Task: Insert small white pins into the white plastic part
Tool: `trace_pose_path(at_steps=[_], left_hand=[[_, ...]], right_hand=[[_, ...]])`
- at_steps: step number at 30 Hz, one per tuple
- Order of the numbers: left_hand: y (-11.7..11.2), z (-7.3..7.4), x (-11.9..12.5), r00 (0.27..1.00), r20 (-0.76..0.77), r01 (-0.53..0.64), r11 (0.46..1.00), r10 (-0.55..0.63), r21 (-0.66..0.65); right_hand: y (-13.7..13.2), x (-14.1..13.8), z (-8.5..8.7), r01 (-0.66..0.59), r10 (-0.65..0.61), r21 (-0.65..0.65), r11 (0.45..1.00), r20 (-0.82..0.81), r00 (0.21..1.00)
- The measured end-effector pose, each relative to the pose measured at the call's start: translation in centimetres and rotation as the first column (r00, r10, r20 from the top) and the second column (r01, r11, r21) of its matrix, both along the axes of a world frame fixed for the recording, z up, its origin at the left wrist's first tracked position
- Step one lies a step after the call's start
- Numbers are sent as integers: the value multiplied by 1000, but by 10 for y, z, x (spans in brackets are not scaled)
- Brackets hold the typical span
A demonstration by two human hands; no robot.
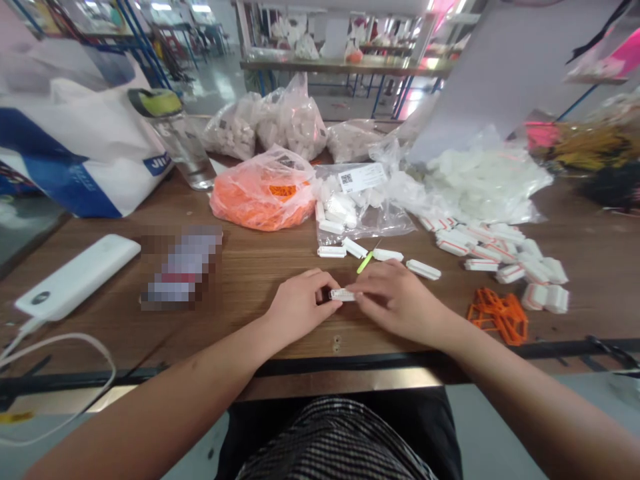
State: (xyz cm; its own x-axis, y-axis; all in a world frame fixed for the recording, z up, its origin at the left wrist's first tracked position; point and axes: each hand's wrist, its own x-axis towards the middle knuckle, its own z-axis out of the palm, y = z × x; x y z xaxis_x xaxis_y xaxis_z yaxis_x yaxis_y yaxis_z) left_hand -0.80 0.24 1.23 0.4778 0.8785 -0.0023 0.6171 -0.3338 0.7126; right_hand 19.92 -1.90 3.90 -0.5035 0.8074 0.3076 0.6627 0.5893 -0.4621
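Thumb and fingertips of the left hand (300,301) pinch one end of a small white piece (342,294) in the head view, while the right hand (399,295) closes its fingertips on the other end. The piece lies crosswise between the two hands, near the front edge of the brown table (240,270); whether it touches the wood, I cannot tell.

Just beyond the right hand lies a tool with a green handle (365,262) — its thin tip points away from the person. Loose white pieces (332,252) sit around it in a rough row. To the right is a heap of white blocks (484,252) with reddish-orange lines, and nearer, beside the right forearm, a tangle of orange frames (500,316).

Farther back, a clear labelled bag (367,179) holds more white pieces, with an orange-filled bag (263,193) on its left and a bag of pale, translucent contents (493,177) on its right. At far left lies a white power bank (77,277) — a cable (95,343) runs from its near end.
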Motion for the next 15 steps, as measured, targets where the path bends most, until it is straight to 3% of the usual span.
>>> trace_pose_path(at_steps=[2,4,6,8,12,15], left_hand=[[0,0,0,1000,-7,0,1000,0,2],[1,0,0,1000,-13,-2,1000,2,5],[2,-1,0,1000,-17,-4,1000,4,7],[2,-1,0,1000,-21,-1,1000,2,10],[2,-1,0,1000,-25,-1,1000,1,18],[2,0,0,999,-32,6,1000,-5,25]], right_hand=[[1,21,7,128,-138,-111,986,-93,986],[1,44,11,256,-255,-228,939,32,966],[-2,64,10,321,-258,-292,901,236,937],[-5,76,6,340,-242,-351,872,294,925],[-9,79,-5,385,-306,-436,814,242,921],[-11,71,-10,397,-325,-390,831,240,915]])
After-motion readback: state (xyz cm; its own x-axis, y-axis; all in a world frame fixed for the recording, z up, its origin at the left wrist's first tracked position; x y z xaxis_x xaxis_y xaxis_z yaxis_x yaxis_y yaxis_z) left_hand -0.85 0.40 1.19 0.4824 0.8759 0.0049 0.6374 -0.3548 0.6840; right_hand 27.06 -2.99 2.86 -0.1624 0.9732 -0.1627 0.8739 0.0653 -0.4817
